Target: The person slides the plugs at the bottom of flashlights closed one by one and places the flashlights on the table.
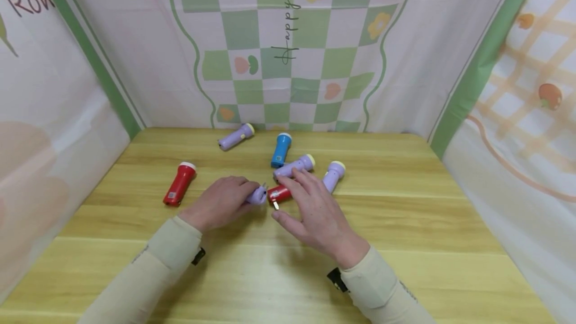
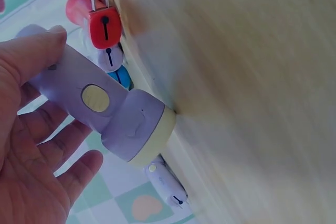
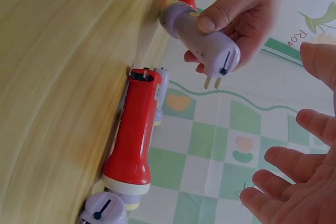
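Observation:
My left hand (image 1: pixel 225 201) holds a purple flashlight (image 2: pixel 84 87) by its body, thumb on one side. Its cream lens end points down at the table, and two metal plug prongs stick out of its tail in the right wrist view. My right hand (image 1: pixel 317 214) has its fingers spread and holds nothing. It hovers over a red flashlight (image 3: pixel 131 129) lying on the table, whose prongs are also out; whether it touches it I cannot tell. Just beyond lie two more purple flashlights, one (image 1: pixel 294 166) behind the red one and another (image 1: pixel 333 176) to its right.
A blue flashlight (image 1: pixel 281 150) lies behind the group. Farther back is another purple flashlight (image 1: pixel 236 137), and a second red flashlight (image 1: pixel 180 184) is left of my left hand. Printed curtains (image 1: pixel 310 29) enclose the wooden table (image 1: pixel 405 214) at the back and sides.

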`<state>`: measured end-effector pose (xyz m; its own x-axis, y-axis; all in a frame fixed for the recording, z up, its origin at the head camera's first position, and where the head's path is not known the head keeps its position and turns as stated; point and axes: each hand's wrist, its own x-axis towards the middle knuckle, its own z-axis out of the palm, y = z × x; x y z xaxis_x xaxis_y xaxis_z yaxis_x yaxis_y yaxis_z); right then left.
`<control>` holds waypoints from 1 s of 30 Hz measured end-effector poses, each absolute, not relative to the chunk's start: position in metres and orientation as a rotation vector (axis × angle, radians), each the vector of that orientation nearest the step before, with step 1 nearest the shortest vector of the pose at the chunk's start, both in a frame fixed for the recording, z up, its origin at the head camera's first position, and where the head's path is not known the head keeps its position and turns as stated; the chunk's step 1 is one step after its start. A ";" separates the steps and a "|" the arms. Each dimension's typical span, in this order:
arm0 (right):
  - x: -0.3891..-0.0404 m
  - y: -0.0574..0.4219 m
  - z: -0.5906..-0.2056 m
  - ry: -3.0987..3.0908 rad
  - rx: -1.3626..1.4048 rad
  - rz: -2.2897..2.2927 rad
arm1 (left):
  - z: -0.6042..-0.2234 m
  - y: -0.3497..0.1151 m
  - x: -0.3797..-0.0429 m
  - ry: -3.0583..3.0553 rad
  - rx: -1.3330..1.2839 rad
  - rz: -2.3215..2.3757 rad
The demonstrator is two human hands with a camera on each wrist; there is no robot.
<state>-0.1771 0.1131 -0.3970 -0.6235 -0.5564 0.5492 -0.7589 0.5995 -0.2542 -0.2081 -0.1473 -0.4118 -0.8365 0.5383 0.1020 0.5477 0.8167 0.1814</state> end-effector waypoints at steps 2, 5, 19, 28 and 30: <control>-0.177 0.113 -0.397 -2.421 1.048 0.663 | -0.411 -0.147 -0.207 -2.962 -0.865 -0.348; -0.177 0.114 -0.396 -2.435 1.043 0.670 | -0.410 -0.146 -0.206 -2.977 -0.846 -0.407; -0.178 0.113 -0.395 -2.376 1.037 0.684 | -0.404 -0.135 -0.199 -2.966 -0.845 -0.915; -0.177 0.113 -0.395 -2.311 1.049 0.700 | -0.402 -0.133 -0.195 -2.934 -0.852 -1.363; -0.177 0.114 -0.395 -2.301 1.048 0.706 | -0.402 -0.133 -0.193 -2.918 -0.855 -1.451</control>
<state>-0.1774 0.1135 -0.3952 -0.5717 -0.5216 0.6334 -0.7870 0.5669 -0.2435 -0.1933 -0.1325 -0.4016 -0.8469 0.5313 0.0205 0.3370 0.5065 0.7937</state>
